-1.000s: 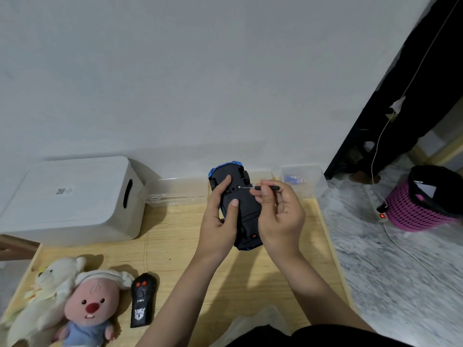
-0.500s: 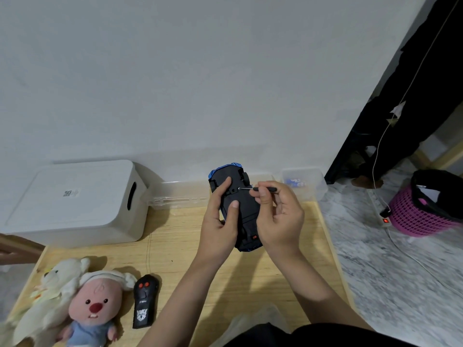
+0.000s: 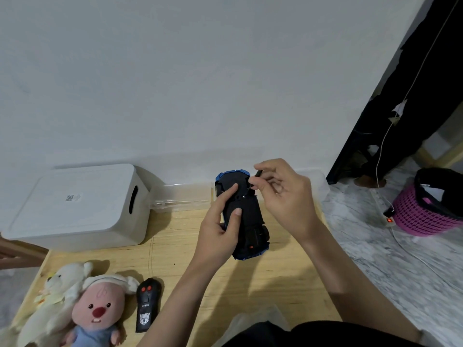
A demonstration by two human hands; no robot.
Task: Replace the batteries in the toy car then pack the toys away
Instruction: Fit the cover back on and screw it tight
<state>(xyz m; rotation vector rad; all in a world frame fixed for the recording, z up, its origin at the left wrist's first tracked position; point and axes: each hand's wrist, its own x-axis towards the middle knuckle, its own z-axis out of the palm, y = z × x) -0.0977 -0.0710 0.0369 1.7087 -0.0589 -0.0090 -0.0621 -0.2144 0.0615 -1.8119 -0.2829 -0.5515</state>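
Blue toy car with black plastic underside (image 3: 244,216) is held belly-up above the light wooden bench (image 3: 275,284), nose end toward the wall, tail end toward the person.

Left hand (image 3: 220,229) grips the car from its left side: thumb lies across the middle of the underside, index finger stretched along the front part, remaining fingers wrapped beneath out of sight. Grip here is closed around the car body.

Right hand (image 3: 283,194) is at the car's front right corner, fingers curled, pinching a thin black-handled screwdriver (image 3: 255,177) between thumb and fingertips. The tool slants downward toward the front part of the underside; the tip itself is too small to tell whether it touches a screw. Grip narrow, closed on the tool.

Elsewhere on the bench:
- White lidded plastic storage box with a slot handle (image 3: 80,206), back left, against the wall.
- Clear plastic tray (image 3: 183,199), between the white box and the car, along the wall.
- Black remote control with two red buttons (image 3: 147,306), lying flat at front left.
- Pink-faced plush toy in a blue top (image 3: 97,311), just left of the remote, leaning against a cream plush bear (image 3: 57,294).

On the marbled floor to the right: a pink perforated basket (image 3: 423,211) with a dark liner.
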